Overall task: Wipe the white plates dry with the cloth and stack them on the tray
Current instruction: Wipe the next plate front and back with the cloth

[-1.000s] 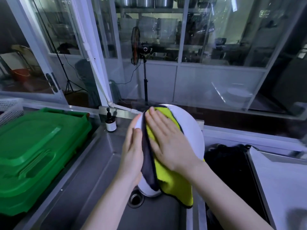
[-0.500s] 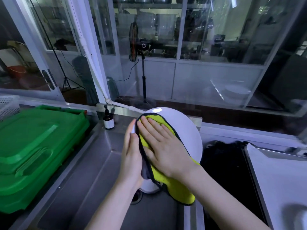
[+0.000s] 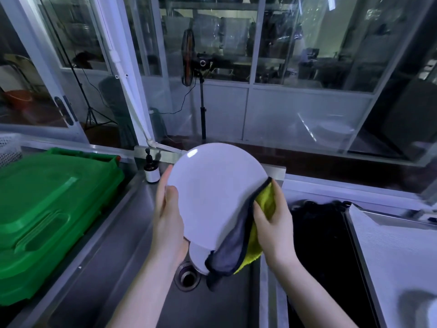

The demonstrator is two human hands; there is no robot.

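Observation:
A round white plate [image 3: 212, 192] stands nearly upright above the steel sink, its bare face toward me. My left hand [image 3: 166, 216] grips its left rim, thumb on the face and fingers behind. At the plate's right rim my right hand [image 3: 275, 227] holds a yellow and grey cloth [image 3: 238, 247], which hangs down over the lower right edge. Part of another white plate [image 3: 197, 258] shows below, in the sink by the drain.
A green plastic crate lid [image 3: 45, 209] lies left of the steel sink [image 3: 113, 268]. A small dark bottle [image 3: 151, 171] stands at the sink's back edge. A dark second basin [image 3: 316, 252] and a white surface [image 3: 397, 254] are at the right. Glass partitions stand behind.
My right hand slid with the cloth from the plate's middle to its right rim, baring the face. The plate now faces me more squarely.

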